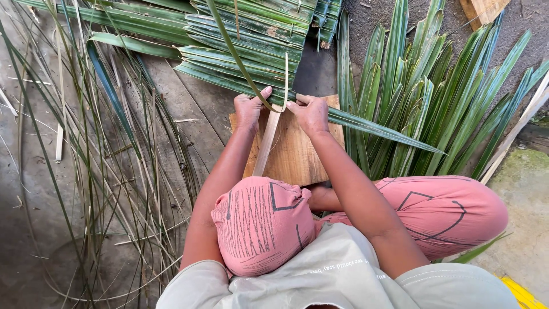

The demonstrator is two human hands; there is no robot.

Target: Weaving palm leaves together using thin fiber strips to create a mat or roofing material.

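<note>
Crowding both hands (280, 111), palm leaves (423, 103) surround the wooden board (297, 154).

You have deep green palm leaves (251, 40) with paler yellow-green ribs and some brown dry patches, and a pale tan midrib strip (267, 146) running over a warm brown wooden board (300, 154) with darker grain lines. Your trousers (440, 209) are salmon pink with thin dark line patterns, angular shapes on one knee and close hatching on the other. Your shirt (337, 274) is pale grey-green, the plank floor (189, 114) weathered grey-brown, a yellow thing (523, 293) at the corner.
</note>
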